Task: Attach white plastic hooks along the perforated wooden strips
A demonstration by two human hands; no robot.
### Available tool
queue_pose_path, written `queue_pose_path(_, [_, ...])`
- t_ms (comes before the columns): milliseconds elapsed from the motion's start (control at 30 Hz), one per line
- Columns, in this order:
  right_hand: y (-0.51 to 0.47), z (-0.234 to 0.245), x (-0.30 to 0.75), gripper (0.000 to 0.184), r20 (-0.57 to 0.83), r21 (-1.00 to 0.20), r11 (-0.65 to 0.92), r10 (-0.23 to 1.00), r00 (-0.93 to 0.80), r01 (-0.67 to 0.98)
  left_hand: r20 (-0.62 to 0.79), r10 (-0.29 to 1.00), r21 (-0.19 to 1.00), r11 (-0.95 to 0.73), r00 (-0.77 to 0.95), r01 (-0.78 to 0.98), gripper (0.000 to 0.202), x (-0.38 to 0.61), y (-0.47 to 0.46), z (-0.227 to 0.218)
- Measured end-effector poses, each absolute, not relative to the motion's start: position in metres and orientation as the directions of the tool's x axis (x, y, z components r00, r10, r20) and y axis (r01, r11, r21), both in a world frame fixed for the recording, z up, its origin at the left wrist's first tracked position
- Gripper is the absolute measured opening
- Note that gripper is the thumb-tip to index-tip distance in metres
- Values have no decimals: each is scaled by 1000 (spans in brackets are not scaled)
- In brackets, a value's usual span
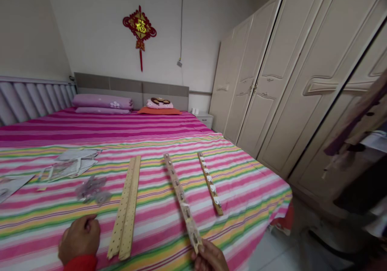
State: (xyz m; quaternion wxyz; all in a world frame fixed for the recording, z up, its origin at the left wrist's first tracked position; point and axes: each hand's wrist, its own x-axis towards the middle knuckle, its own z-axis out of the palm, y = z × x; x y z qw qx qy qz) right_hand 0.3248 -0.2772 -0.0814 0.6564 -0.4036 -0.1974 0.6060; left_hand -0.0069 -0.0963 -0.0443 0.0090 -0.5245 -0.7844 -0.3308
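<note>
A narrow wooden strip (182,200) set with a row of small metal fittings slants over the striped bedsheet (242,194) in front of the person; its near end is clamped between the fingers of the right hand (210,257), which the lower edge cuts off. The strip is blurred, so the exact shape of the fittings is hard to make out, and whether its far end touches the sheet cannot be told. Just to its right lies a shorter strip with white discs (208,178). To its left, two perforated strips (131,206) lie side by side. Beyond them the left hand (80,238) rests with fingers curled together; anything inside is hidden. Near it are cloudy plastic bags (92,188), contents unclear, then papers and packets (72,164) whose print is too small to read. Another sheet (13,186) is cut off at the left edge. On the wall, a red knot ornament (140,24) bears a gold character, apparently 福. Dark, blurred clothes (359,142) run off the right edge.
</note>
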Motion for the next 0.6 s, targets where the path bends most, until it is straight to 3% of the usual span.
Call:
queue_pose_path(233, [-261,-50,348,34,-214,-789,66,903,373,-611,344,820,524,237,-458,818,24,-5,-98,-41])
queue_pose_path(600, [-251,-52,370,30,-210,-797,125,860,464,-591,315,837,513,247,-448,822,26,-6,-99,-38])
